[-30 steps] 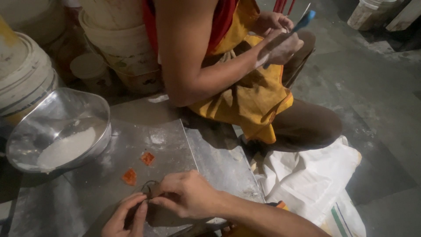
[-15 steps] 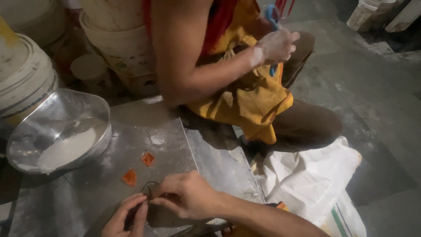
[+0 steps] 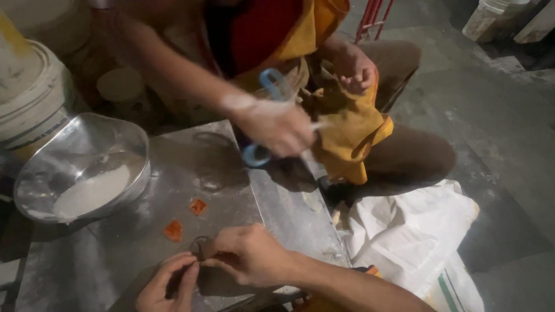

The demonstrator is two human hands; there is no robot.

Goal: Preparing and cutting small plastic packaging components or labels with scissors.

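Note:
My left hand [image 3: 169, 284] and my right hand [image 3: 248, 254] meet at the near edge of a grey metal sheet [image 3: 127, 231], pinching a small thin wire ring [image 3: 199, 247] between their fingertips. Two small orange pieces [image 3: 173, 230] lie on the sheet just beyond my hands. Across from me a seated person in a yellow apron [image 3: 347, 127] reaches a powder-dusted hand [image 3: 274, 124] over the sheet, holding a blue-handled tool [image 3: 269, 86]. That person's other hand [image 3: 355, 69] rests near their chest.
A shiny metal bowl [image 3: 40, 173] with white powder [image 3: 92, 190] sits at the sheet's left. White buckets [image 3: 29, 98] stand behind it. A white sack [image 3: 416, 231] lies on the concrete floor to the right. Red metal legs [image 3: 373, 17] show at the top.
The other person's hand with the blue-handled tool has swung down from near their chest to over the metal sheet. My own hands have stayed at the wire ring.

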